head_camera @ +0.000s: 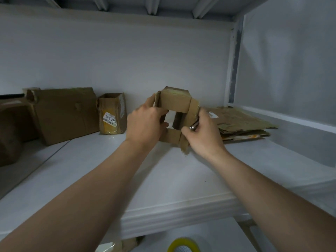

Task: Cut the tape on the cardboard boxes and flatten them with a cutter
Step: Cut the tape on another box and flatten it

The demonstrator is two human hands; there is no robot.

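1. A small cardboard box (174,104) is held up off the white shelf (163,179), about mid-scene, between the person's two hands. It is open at the near and far ends, so the pale wall shows through its middle.
2. The left hand (145,122) grips the box's left side. Its fingers are curled around the left wall and reach into the opening, and the thumb lies across the near edge.
3. The right hand (203,135) is closed on the box's right side, with fingers bent against the flap there. The same hand also holds a cutter (193,126), of which only a short metallic end shows, poking out left of the knuckles just beside the box's right wall. I cannot tell whether a blade is out.
4. A loose flap hangs from the box's lower right corner, under the right hand, close above the shelf.
5. The box's top face carries a glossy, yellowish strip of tape (175,92).
6. To the right, on the far part of the shelf, lies a stack of flattened cardboard (243,120), just beyond the right hand.
7. To the left, against the wall, stands a narrow open box (111,108) with a white printed label (109,119) on its near face.
8. Further left sits a larger brown box (63,113), tilted, touching the narrow one.
9. At the far left edge a darker box (12,124) is partly out of view.
10. Below the shelf, at the near edge, a yellow roll of tape (181,245) shows in part.
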